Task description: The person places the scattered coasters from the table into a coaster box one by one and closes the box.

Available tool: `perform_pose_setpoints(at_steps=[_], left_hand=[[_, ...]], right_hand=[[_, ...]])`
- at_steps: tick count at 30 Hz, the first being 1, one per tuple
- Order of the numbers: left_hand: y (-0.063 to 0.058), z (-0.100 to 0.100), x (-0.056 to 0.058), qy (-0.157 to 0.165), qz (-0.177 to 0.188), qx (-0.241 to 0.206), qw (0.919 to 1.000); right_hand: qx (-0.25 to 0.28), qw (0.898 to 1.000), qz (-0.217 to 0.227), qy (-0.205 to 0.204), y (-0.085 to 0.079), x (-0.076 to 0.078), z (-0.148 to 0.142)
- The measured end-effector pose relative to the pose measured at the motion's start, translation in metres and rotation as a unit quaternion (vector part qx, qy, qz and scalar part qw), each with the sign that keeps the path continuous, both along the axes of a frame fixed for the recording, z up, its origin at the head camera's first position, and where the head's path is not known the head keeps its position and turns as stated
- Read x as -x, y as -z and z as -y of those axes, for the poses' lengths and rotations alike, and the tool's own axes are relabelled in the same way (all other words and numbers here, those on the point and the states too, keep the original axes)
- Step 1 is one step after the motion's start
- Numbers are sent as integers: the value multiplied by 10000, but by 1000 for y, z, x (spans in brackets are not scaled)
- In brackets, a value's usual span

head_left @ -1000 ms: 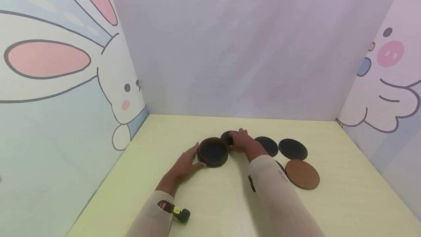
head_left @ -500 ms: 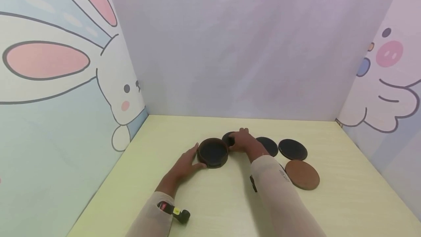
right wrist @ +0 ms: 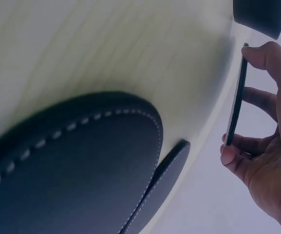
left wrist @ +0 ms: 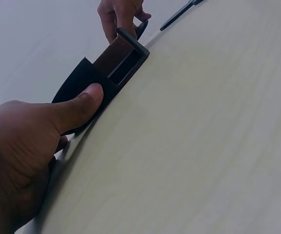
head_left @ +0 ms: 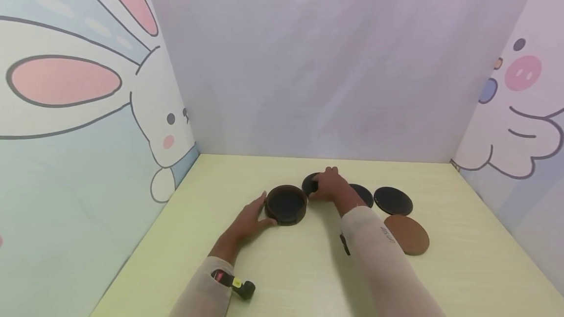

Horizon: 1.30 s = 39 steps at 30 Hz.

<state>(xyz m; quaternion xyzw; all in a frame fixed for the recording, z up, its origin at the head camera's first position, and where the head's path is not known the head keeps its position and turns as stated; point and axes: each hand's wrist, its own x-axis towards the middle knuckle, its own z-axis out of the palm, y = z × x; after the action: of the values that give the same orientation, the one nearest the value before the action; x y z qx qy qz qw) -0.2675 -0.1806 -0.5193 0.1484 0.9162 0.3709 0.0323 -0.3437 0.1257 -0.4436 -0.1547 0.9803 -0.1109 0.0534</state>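
Note:
A round dark coaster holder (head_left: 286,220) with a brown rim stands on the table. My left hand (head_left: 249,220) grips its left side; the left wrist view shows the thumb (left wrist: 89,97) along the dark wall beside a cut-out. Just right of the holder, my right hand (head_left: 329,185) holds a round black coaster (head_left: 310,185). In the right wrist view, this coaster (right wrist: 236,100) appears edge-on, raised off the table, with thumb and fingers spread around its rim. The right hand covers part of it in the head view.
To the right lie two black coasters, one (head_left: 363,194) partly behind the right forearm and another (head_left: 393,200) beyond it. A brown coaster (head_left: 410,235) lies nearer. White stitching edges a black coaster (right wrist: 91,165) in the right wrist view. Printed panels (head_left: 145,111) flank the pale table (head_left: 282,268).
My right hand has shifted slightly right with the black coaster, away from the holder. The left hand and the holder stay in place.

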Motion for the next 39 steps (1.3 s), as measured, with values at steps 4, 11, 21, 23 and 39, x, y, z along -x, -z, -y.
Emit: perform_pose_setpoints(at_steps=[4,11,21,23,39], left_hand=[[1,0,0,4,-44,-4,10000],[2,-1,-1,-35,2,-12,10000],[-1,-2,-3,-60,8,0,10000],[-1,-2,-2,-53,-2,6,10000],[-2,-2,-3,-134,71,11,9999]], right_hand=[[-56,9999,-129,0,-2,2,-3],[-12,9998,-218,41,-9,-3,-4],[305,9989,-310,185,-19,-11,-3],[377,9987,-320,145,-20,-12,-2],[1343,9904,-313,-120,-16,-23,4]])
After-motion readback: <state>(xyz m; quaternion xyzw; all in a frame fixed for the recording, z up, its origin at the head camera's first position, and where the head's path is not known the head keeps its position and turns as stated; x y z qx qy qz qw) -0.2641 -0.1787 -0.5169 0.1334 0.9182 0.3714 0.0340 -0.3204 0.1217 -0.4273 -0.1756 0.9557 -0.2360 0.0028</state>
